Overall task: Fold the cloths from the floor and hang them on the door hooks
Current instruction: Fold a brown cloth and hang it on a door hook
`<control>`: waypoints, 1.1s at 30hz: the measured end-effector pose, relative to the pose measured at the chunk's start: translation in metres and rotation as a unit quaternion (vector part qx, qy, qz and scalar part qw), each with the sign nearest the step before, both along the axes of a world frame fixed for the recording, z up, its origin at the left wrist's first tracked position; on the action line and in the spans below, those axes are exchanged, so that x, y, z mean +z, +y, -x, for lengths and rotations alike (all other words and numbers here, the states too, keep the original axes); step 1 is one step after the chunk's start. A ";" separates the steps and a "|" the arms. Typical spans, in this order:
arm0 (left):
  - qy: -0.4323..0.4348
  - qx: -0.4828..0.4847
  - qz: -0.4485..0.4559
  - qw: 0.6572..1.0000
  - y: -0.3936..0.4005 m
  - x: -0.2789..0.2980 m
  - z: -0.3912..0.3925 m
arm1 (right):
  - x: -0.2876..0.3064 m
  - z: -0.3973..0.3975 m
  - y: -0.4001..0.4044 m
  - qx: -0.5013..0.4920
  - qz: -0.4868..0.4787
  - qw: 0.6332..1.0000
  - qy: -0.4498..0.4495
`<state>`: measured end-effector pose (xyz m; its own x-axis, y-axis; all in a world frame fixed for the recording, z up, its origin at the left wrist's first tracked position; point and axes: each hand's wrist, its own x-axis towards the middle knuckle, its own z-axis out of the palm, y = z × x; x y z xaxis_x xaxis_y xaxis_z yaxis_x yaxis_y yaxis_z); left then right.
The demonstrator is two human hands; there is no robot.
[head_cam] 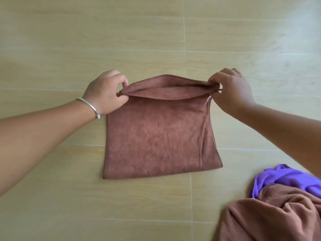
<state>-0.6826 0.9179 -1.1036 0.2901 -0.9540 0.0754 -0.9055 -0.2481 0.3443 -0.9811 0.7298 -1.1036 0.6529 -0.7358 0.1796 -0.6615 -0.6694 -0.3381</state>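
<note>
A brown cloth (156, 136) lies folded in half on the tiled floor in the middle of the view, its fold nearest me. My left hand (106, 93) pinches the far left corner, lifting both layers slightly. My right hand (231, 89) pinches the far right corner, where a small white tag shows. The two far edges gape a little between my hands. A silver bangle sits on my left wrist.
A crumpled purple cloth (284, 180) and another crumpled brown cloth (271, 216) lie heaped at the bottom right. Beige tiled floor (156, 32) stretches all around. No door or hooks are in view.
</note>
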 end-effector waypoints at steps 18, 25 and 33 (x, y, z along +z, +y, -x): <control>0.016 -0.046 -0.050 0.998 0.104 -0.051 0.038 | -0.057 0.085 0.114 0.249 -0.030 0.966 0.068; -0.046 -0.172 -0.193 0.965 0.063 -0.048 0.051 | -0.057 0.056 0.108 0.236 -0.004 0.962 0.134; -0.059 -0.178 -0.158 0.969 0.073 -0.042 0.035 | -0.075 0.061 0.121 0.254 0.001 0.961 0.114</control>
